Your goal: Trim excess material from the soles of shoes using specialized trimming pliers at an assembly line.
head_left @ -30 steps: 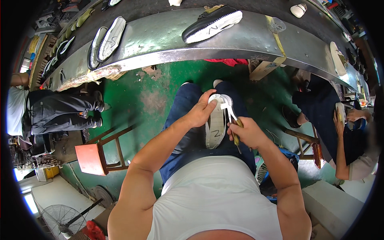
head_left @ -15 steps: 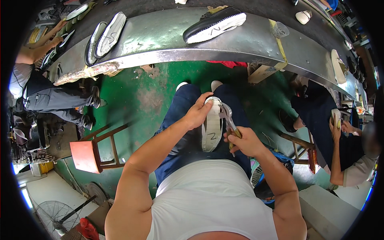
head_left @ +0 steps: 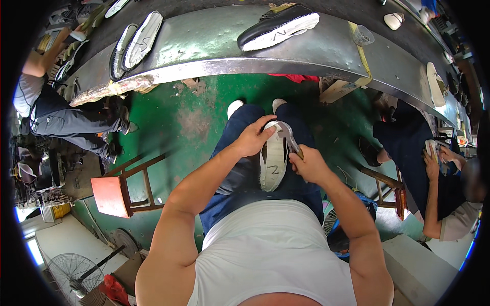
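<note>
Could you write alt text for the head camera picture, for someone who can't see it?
Seen from above, a seated person holds a white shoe sole-up on their lap, left hand on its toe, right hand working a metal tool at it. Ahead runs a long metal workbench bearing a black shoe.

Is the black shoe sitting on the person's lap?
No, the black shoe lies on the grey workbench; the lap holds a white-soled shoe.

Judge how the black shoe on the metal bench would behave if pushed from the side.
The black shoe lies tilted on its side, so it would probably slide, not roll. The bench looks smooth and shiny, so little grip. It looks light for its size.
</note>
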{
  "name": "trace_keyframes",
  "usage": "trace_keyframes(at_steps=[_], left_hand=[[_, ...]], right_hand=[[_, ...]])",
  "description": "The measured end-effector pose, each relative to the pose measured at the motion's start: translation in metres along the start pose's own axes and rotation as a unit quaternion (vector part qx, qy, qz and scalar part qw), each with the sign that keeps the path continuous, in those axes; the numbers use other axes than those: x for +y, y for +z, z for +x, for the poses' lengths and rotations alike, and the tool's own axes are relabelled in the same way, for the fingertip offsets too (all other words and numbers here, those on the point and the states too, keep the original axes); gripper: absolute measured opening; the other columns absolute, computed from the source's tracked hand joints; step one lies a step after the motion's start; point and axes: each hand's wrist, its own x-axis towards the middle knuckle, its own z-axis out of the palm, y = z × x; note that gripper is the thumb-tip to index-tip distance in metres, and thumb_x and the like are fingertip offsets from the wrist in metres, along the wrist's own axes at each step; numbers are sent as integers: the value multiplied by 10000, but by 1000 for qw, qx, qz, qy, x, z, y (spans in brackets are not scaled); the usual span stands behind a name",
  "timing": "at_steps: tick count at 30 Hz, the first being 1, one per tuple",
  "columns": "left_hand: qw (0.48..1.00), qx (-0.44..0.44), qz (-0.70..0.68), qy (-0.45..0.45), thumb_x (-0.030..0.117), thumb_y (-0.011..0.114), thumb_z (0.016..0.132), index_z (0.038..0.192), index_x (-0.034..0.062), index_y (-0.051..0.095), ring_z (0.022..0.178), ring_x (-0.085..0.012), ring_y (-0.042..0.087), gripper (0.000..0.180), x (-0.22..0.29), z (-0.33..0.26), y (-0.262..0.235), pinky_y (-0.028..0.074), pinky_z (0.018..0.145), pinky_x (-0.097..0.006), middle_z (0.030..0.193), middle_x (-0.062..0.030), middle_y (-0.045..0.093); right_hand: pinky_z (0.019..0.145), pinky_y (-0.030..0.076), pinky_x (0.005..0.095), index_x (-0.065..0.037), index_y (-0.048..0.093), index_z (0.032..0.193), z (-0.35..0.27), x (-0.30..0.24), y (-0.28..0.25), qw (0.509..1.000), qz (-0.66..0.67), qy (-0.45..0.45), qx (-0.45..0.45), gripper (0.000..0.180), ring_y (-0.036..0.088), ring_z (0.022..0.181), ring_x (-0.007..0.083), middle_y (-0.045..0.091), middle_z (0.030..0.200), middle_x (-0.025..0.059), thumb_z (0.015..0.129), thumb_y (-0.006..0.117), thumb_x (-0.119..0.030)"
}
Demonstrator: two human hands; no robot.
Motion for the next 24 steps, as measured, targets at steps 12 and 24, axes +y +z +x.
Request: trace_keyframes(at_steps=[12, 24], left_hand=[[970, -52, -225, -77, 112, 554, 1010, 1507, 152, 395, 1083, -139, 591, 523, 20, -9, 0, 511, 912, -303, 1202, -59, 621], [986, -8, -162, -26, 132, 603, 988, 1457, 154, 447, 1017, -138, 599, 495, 18, -12, 20, 503, 908, -306, 1144, -48, 630]], right_hand=[[765, 526, 503, 51, 543, 1002, -27, -4, 10, 962, -241, -95, 87, 206, 648, 874, 455, 643, 930, 273, 952, 579, -146], [759, 531, 514, 31, 544, 977, -44, -18, -2, 952, -290, -67, 67, 156, 654, 866, 458, 648, 948, 265, 914, 595, -101]])
